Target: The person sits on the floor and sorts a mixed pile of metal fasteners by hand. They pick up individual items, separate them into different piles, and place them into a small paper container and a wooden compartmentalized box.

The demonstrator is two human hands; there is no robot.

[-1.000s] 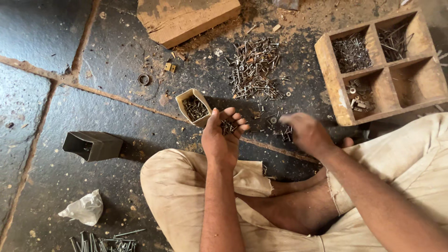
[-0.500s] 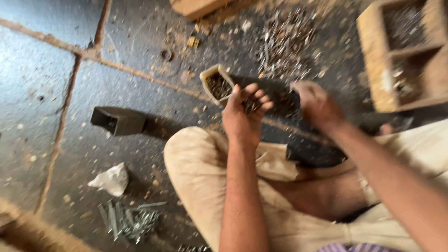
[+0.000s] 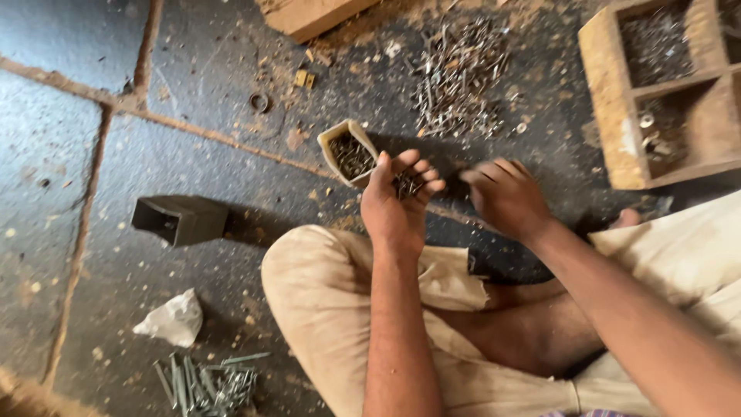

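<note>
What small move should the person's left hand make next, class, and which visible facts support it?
Probably tip the left hand over the small open box. That hand is cupped around a clump of small nails, and the box, already part full of similar nails, lies just beside its fingertips. The right hand looks blurred and empty.

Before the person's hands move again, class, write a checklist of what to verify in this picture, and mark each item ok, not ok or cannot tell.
1. Left hand holds small nails in its cupped palm: ok.
2. Right hand in sharp view: not ok, it is blurred; cannot tell whether it holds anything.
3. Small box open and beside the left hand, already holding nails: ok.
4. Loose pile on the floor lies beyond both hands: ok.
5. Wooden tray compartments open at the upper right: ok.
6. Dark box lies on its side, contents: cannot tell.
</note>
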